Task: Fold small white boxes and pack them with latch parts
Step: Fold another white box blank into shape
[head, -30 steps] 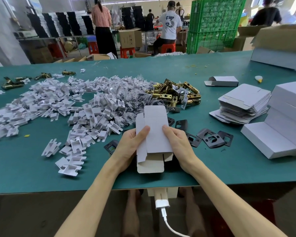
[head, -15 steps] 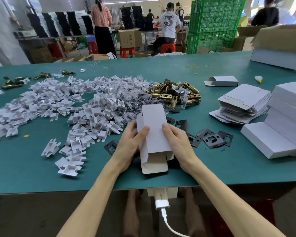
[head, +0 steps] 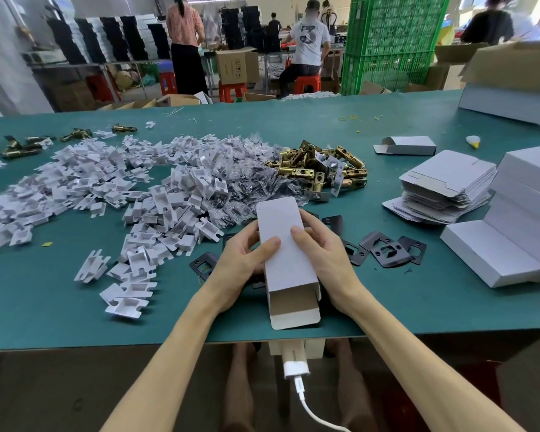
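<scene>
A small white box (head: pixel 286 263) is squared up into a long tube above the near edge of the green table (head: pixel 44 307), its open end with a brown inside and loose flap facing me. My left hand (head: pixel 242 263) grips its left side with the thumb on top. My right hand (head: pixel 325 257) grips its right side, thumb also on top. Brass latch parts (head: pixel 318 169) lie heaped beyond the box. Black strike plates (head: pixel 384 251) lie to the right of my hands.
A wide heap of white plastic inserts (head: pixel 106 198) covers the left of the table. A stack of flat box blanks (head: pixel 443 188) and larger white cartons (head: pixel 518 229) stand at right. One folded box (head: pixel 409 145) lies farther back. People work behind the table.
The flat blank has been squeezed open into a square tube. The side flaps that stuck out are now tucked along the box, and both hands have closed in around it.
</scene>
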